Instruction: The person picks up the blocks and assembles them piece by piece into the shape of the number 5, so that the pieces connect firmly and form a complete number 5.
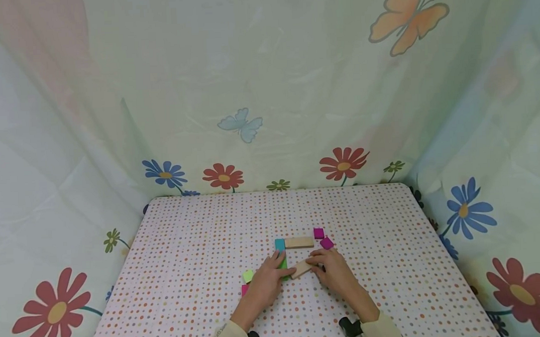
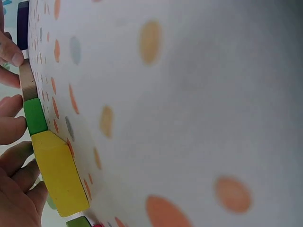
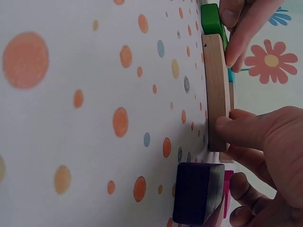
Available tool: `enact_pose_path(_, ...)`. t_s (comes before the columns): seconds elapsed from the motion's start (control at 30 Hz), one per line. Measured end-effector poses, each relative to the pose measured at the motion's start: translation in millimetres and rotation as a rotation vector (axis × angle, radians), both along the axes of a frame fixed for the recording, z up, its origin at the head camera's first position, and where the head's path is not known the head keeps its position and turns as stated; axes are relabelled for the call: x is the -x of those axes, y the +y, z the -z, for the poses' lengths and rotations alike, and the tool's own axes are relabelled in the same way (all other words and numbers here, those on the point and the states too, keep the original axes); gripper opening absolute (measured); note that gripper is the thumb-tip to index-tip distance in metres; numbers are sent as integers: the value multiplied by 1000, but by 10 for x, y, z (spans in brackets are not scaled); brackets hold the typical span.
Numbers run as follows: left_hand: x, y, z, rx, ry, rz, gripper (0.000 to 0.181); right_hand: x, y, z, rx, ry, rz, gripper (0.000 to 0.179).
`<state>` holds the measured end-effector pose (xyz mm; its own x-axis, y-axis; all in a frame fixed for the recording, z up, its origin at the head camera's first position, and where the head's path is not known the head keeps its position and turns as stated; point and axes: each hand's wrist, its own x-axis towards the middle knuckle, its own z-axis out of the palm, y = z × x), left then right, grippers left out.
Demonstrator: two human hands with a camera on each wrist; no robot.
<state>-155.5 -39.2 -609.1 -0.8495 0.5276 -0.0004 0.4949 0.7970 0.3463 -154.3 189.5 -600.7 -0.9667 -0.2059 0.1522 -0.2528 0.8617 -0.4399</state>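
My right hand (image 1: 339,271) pinches the right end of a plain wooden block (image 3: 216,85) between thumb and fingers. That block lies slanted on the table, its left end against a green block (image 2: 35,116). My left hand (image 1: 267,278) rests over the green block, fingers loosely extended, with its thumb beside the wooden block's left end. A yellow block (image 2: 61,175) follows the green one in the left wrist view, beside the left fingers; the hand hides it from the head view. Behind the hands lie a blue block (image 1: 280,244) and a second wooden block (image 1: 299,242), touching.
Two magenta blocks (image 1: 318,233) lie beyond my right hand. A dark purple block (image 3: 196,193) stands near that hand. Left of my left hand are a light green block (image 1: 248,276) and a pink block (image 1: 244,289). Dotted cloth covers the table (image 1: 187,242); printed curtains (image 1: 180,92) surround it.
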Motion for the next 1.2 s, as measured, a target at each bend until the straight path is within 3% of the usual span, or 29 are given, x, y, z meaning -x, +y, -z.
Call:
enact_pose_path(0.4, 18, -1, -32, -50, 9, -21, 43, 6, 13, -11, -12, 34, -12, 21)
enact_pose_path(0.73, 4, -3, -37, -50, 29, -8, 39, 14, 33, 6, 3, 8, -12, 20)
enact_pose_path(0.93, 1, -5, -17, -49, 41, -8, 39, 23, 63, -41, 5, 57, -12, 14)
enact_pose_path(1.2, 1, 1, -16, -48, 51, -9, 40, 108, 149, -93, -19, 119, 44, 17)
